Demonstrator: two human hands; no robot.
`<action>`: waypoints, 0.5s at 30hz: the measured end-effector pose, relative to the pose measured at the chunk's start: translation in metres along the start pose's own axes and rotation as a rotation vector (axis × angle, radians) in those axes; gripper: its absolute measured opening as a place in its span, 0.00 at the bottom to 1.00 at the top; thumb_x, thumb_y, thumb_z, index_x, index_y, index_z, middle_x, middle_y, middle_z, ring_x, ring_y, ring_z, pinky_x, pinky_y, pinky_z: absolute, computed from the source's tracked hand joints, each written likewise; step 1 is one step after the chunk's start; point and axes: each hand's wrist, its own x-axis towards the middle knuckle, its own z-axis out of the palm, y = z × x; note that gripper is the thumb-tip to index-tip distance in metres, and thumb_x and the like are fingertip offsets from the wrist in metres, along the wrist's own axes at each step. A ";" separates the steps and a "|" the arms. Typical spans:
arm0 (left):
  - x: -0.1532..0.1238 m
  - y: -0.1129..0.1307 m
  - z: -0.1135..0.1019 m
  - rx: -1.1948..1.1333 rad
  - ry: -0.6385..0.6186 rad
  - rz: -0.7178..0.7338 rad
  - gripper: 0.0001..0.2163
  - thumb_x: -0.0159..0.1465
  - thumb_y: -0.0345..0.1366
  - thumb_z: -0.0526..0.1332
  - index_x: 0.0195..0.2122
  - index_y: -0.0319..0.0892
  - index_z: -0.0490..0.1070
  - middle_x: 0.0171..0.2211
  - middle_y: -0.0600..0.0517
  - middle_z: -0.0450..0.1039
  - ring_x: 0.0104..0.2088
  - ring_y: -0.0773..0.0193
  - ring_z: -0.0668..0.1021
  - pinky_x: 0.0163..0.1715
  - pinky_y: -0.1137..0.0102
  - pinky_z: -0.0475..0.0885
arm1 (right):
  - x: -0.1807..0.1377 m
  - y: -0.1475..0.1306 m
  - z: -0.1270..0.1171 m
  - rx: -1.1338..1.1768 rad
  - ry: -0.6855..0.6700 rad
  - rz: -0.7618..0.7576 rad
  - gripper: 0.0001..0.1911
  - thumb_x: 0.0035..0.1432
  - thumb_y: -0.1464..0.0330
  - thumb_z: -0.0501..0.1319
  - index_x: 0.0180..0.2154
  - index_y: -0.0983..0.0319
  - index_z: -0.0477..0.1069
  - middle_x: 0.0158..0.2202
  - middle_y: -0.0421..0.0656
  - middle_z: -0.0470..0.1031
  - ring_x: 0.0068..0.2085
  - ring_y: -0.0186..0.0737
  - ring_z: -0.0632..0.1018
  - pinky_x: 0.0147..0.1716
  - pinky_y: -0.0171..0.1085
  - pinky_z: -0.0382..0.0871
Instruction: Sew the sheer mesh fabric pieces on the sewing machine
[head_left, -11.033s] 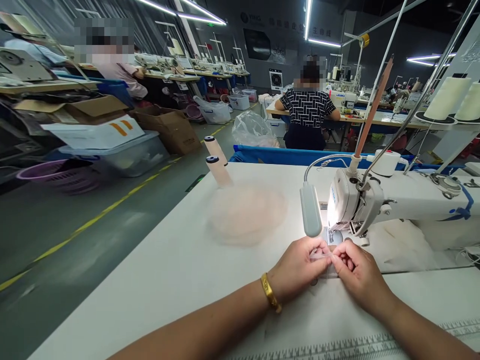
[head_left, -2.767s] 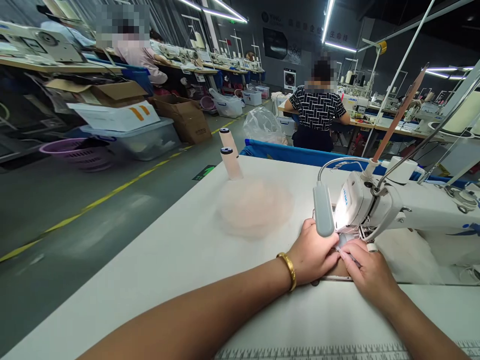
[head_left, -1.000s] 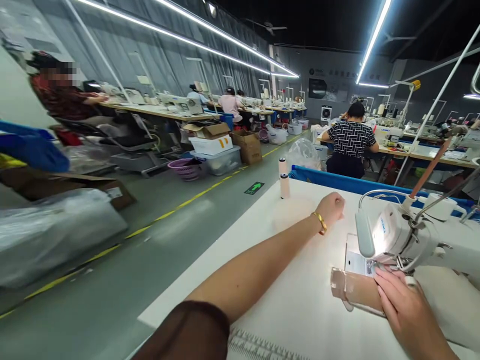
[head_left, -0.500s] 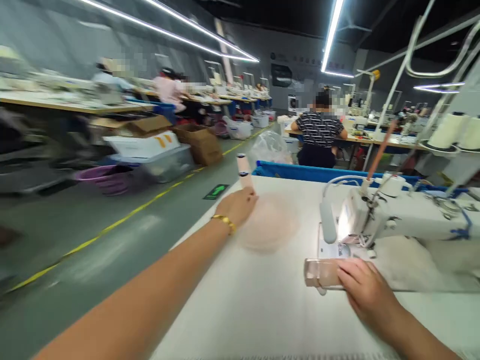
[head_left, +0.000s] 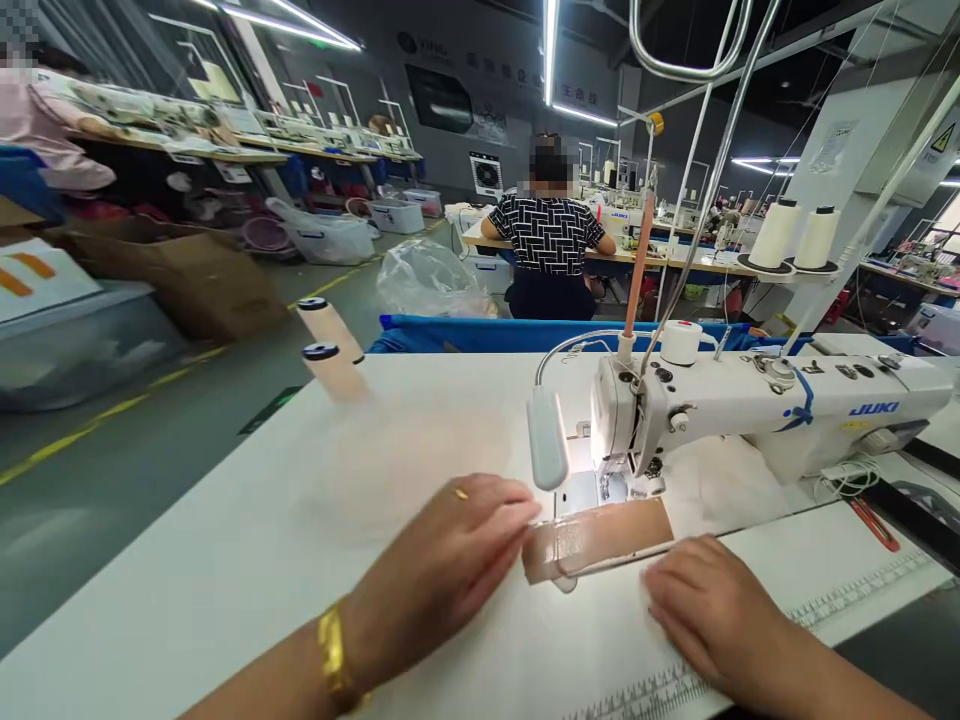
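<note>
A tan fabric strip (head_left: 600, 535) lies on the white table (head_left: 225, 560) in front of the needle of a white JUKI sewing machine (head_left: 750, 400). My left hand (head_left: 450, 560), with a gold bracelet and a ring, stretches its fingers out flat, and the fingertips touch the strip's left end. My right hand (head_left: 705, 610) rests palm down on the table just below the strip's right part, with its fingers loosely extended and nothing in them. The machine's lit gooseneck lamp (head_left: 547, 450) hangs above the strip.
Two pale thread cones (head_left: 330, 355) stand at the table's far left, with a faint pink mesh pile (head_left: 375, 460) near them. A blue bin edge (head_left: 525, 335) runs behind the table. A person in a patterned top (head_left: 549, 240) sits at the table beyond. Boxes and tubs line the aisle on the left.
My left hand has come back from the pink mesh pile to the strip's left end. My right hand has slid off the strip toward me. The view has swung right.
</note>
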 end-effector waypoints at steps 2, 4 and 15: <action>0.011 0.024 0.010 -0.090 -0.054 0.070 0.10 0.72 0.28 0.54 0.46 0.46 0.73 0.41 0.49 0.78 0.39 0.60 0.78 0.42 0.66 0.72 | 0.004 0.009 0.003 -0.135 0.073 0.037 0.13 0.70 0.75 0.56 0.54 0.65 0.71 0.48 0.54 0.81 0.47 0.51 0.79 0.45 0.47 0.74; 0.016 0.039 0.015 -0.146 -0.104 0.071 0.11 0.72 0.26 0.52 0.44 0.45 0.72 0.39 0.49 0.78 0.37 0.61 0.76 0.40 0.67 0.71 | 0.003 0.014 0.015 -0.263 0.116 0.054 0.14 0.67 0.76 0.58 0.53 0.67 0.71 0.47 0.56 0.81 0.47 0.54 0.80 0.44 0.49 0.74; 0.004 0.060 0.040 -0.186 -0.346 -0.182 0.12 0.66 0.26 0.56 0.47 0.44 0.74 0.50 0.46 0.76 0.47 0.54 0.76 0.47 0.60 0.74 | -0.008 -0.024 -0.014 0.363 -0.111 -0.002 0.11 0.73 0.73 0.54 0.52 0.59 0.69 0.41 0.44 0.79 0.40 0.42 0.76 0.42 0.39 0.71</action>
